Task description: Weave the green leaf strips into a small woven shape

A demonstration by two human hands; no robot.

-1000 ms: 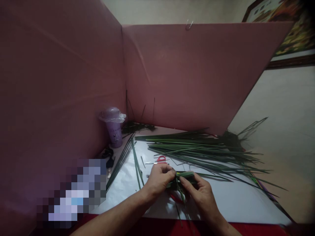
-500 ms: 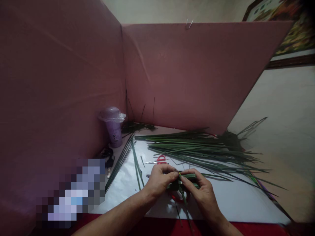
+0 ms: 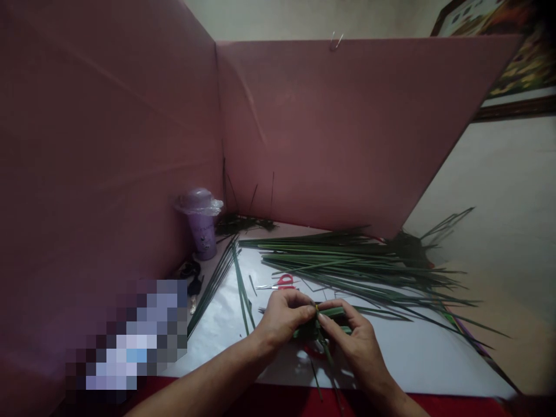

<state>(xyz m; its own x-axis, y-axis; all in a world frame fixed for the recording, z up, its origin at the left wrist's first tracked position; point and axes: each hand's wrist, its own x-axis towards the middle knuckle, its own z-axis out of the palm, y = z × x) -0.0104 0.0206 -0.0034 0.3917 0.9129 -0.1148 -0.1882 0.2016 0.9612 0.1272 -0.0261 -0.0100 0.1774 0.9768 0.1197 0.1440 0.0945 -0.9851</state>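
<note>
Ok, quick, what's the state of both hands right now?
Left hand: closed, thumb and fingers pinching the folded green leaf strips.
Right hand: closed, fingers gripping the same strips from the other side.

Dim, muted light leaves the pink panel [image 3: 108, 145] murky at nine o'clock. Soft glare whitens the sheet [image 3: 212, 347] at seven; shadow muddies the held leaf strips [image 3: 319, 333] near five. Wide-angle stretch slants the framed painting [image 3: 521, 61] at two, its corner nearly black. Coarse pixel blocks hide a patch at eight.
</note>
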